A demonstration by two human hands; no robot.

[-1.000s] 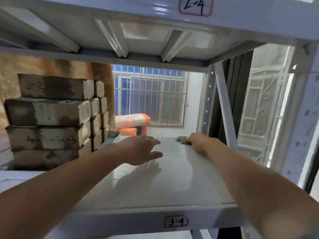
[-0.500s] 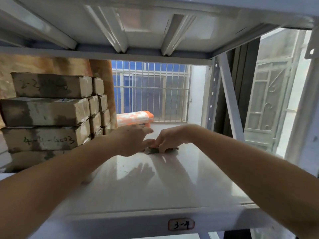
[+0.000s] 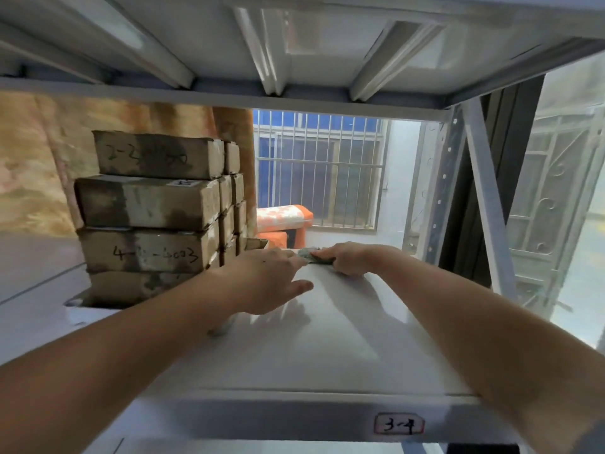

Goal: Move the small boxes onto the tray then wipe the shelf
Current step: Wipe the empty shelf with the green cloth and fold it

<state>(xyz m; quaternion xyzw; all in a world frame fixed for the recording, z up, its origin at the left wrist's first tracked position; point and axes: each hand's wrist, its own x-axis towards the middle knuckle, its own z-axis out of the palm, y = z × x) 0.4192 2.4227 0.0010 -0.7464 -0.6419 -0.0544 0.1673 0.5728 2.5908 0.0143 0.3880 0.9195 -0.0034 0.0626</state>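
A white metal shelf point(image 3: 327, 348) marked "3-4" lies in front of me. At its far edge my right hand point(image 3: 347, 258) is closed on a small grey-green cloth point(image 3: 307, 253) and presses it to the surface. My left hand point(image 3: 268, 283) hovers flat over the shelf just left of the cloth, fingers spread, its fingertips close to the cloth. Several worn cardboard boxes point(image 3: 147, 208) with handwritten numbers stand stacked to the left. I cannot tell whether a tray is under them.
The shelf above point(image 3: 294, 44) hangs low overhead. A diagonal brace and upright post point(image 3: 481, 191) close off the right side. Behind the shelf are a barred window point(image 3: 317, 168) and an orange bench point(image 3: 284, 217).
My right hand slid the cloth left from the far right corner, then back toward the far edge. My left hand stayed beside it. My head moved closer to the shelf.
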